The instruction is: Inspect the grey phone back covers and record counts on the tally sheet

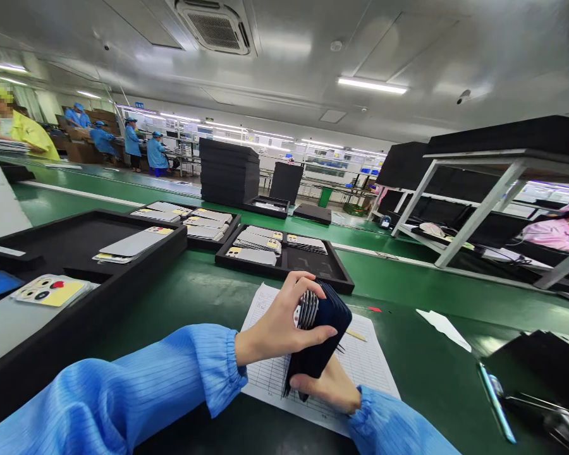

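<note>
A stack of dark blue phone back covers stands on edge between my two hands, above a printed form sheet on the green bench. My left hand grips the upper part of the stack, fingers over the top and thumb across the near face. Low on the stack, my right hand holds it with the thumb in front; its other fingers are hidden behind. Silvery camera rings show along the stack's left side. Behind the stack, a yellowish strip lies on the sheet.
Black trays with pale phone covers stand ahead and at left. Black foam stacks rise farther back. At right lie a white paper piece, a blue pen and black sheets. Co-workers are in the background.
</note>
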### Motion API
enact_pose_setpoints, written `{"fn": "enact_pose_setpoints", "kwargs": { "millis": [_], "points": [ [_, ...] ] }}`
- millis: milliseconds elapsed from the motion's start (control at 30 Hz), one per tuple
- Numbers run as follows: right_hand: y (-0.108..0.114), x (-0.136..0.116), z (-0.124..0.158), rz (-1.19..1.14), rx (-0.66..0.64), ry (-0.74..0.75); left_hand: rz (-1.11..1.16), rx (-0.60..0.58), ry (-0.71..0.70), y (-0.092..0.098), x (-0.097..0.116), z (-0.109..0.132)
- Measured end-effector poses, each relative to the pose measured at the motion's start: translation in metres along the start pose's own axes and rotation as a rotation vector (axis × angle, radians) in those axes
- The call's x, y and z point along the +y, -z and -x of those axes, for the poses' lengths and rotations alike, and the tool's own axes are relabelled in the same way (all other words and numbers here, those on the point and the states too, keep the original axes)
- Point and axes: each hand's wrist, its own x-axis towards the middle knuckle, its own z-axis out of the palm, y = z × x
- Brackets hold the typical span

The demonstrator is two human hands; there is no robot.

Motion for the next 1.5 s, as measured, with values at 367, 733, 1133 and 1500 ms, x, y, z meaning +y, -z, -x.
{"fn": "enact_pose_setpoints", "kwargs": {
  "millis": [367,733,1133,1500],
  "points": [
    [0.001,-0.002,-0.003,-0.004,-0.031,0.011,-0.029,0.012,-0.010,-0.001,-0.001,0.001],
    [0.002,-0.004,-0.002,0.012,-0.047,0.084,-0.051,-0.001,-0.018,-0.002,0.001,0.003],
    [-0.010,-0.008,-0.001,-0.025,0.016,0.066,-0.056,0.144,-0.030,-0.012,0.005,0.007],
    [-0.009,-0.008,-0.001,0.048,0.014,0.073,-0.038,0.136,-0.045,-0.011,0.003,0.008]
  ]
}}
